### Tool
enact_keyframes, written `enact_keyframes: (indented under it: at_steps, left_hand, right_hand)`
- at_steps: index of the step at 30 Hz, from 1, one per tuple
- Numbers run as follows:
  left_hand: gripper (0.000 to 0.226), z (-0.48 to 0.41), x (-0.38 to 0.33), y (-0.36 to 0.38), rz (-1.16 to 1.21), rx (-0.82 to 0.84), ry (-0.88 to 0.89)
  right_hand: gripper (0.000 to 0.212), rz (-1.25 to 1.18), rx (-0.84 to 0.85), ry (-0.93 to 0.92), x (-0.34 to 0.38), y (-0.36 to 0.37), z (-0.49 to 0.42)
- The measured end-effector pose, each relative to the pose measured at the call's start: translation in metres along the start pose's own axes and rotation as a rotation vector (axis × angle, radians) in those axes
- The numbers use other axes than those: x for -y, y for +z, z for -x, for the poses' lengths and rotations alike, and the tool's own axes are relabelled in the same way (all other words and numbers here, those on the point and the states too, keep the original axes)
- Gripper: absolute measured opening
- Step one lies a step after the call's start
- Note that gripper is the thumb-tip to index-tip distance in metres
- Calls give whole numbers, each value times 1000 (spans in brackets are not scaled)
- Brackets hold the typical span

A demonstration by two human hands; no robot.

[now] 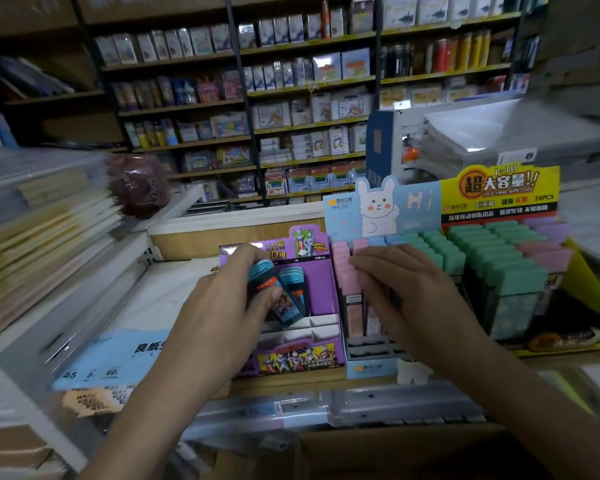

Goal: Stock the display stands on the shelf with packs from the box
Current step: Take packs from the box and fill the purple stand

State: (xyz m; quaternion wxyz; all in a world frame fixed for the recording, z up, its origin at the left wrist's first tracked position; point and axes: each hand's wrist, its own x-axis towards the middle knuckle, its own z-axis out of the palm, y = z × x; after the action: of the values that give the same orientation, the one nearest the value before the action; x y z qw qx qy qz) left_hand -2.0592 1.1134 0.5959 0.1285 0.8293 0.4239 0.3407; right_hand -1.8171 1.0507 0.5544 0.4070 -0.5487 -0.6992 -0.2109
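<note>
Left hand (222,306) grips teal pack (286,304), cap end up.

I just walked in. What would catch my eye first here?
The two hands at the centre: the left hand grips a blue pack over the purple stand, while the right hand rests on pink packs in the bunny stand. To the right, a bright yellow stand with rows of green packs stands out.
</note>
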Motion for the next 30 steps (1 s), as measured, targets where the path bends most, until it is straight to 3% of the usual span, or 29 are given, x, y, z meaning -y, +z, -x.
enact_keyframes:
  at_steps: [6,9,12,30]
  left_hand:
    - [8,-6,-2,-5,-76,79,116]
    - [20,-10,0,-7,-37,110,92]
    - [31,-14,1,-5,47,88,51]
    - [7,-26,-5,14,-32,-72,26]
  right_hand:
    - [23,-13,3,3,-1,0,1]
    - [23,-21,3,8,-1,-1,2]
    - [23,-27,10,20,0,-1,1]
    - [26,-3,41,36,2,-2,0]
